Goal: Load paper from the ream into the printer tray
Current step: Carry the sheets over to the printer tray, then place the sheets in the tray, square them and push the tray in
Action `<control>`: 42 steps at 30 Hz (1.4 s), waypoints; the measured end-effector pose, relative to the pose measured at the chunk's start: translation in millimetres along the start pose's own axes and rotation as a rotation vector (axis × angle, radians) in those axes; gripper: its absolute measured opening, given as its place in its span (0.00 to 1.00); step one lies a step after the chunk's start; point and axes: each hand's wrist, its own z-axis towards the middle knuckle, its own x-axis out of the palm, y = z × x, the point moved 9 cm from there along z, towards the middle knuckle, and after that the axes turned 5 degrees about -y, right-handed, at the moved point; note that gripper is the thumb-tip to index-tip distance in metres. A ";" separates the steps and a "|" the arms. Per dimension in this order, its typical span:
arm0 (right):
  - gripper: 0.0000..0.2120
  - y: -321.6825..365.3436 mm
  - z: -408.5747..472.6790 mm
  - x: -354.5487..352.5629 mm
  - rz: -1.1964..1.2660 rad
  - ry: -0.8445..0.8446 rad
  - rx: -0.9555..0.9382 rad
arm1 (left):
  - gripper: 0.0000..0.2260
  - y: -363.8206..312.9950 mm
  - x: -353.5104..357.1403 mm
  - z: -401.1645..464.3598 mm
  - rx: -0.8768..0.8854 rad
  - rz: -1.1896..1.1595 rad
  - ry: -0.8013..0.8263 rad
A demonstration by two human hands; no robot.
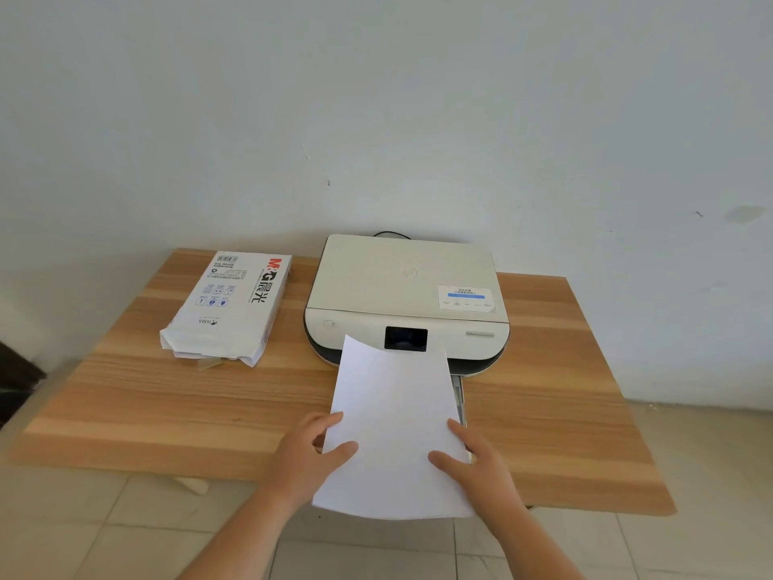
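A thin stack of white paper [393, 420] is held above the table's front edge, its far end raised in front of the printer's dark screen. My left hand [311, 454] grips its left edge and my right hand [477, 460] grips its right edge. Behind it stands the cream printer [401, 286], lid closed. The pulled-out paper tray [459, 395] shows only as a grey strip along the sheets' right side; the rest is hidden under the paper. The opened ream [228, 305], in a white wrapper with a torn near end, lies to the printer's left.
Everything rests on a wooden table [167, 412] pushed against a white wall. A black cable [391, 234] loops behind the printer. Tiled floor lies below the table's front edge, and a dark object [16, 378] sits at the far left.
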 end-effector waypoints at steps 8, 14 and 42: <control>0.28 -24.6 -7.3 -0.5 -0.034 -0.047 0.059 | 0.21 17.6 18.2 -0.3 -0.024 0.018 0.073; 0.25 -44.4 -6.4 -3.9 -0.047 -0.092 0.130 | 0.19 34.0 29.2 4.4 -0.041 -0.021 0.129; 0.13 -110.8 17.1 -18.5 0.192 0.009 0.516 | 0.09 84.5 83.6 -3.6 -0.496 -0.267 0.070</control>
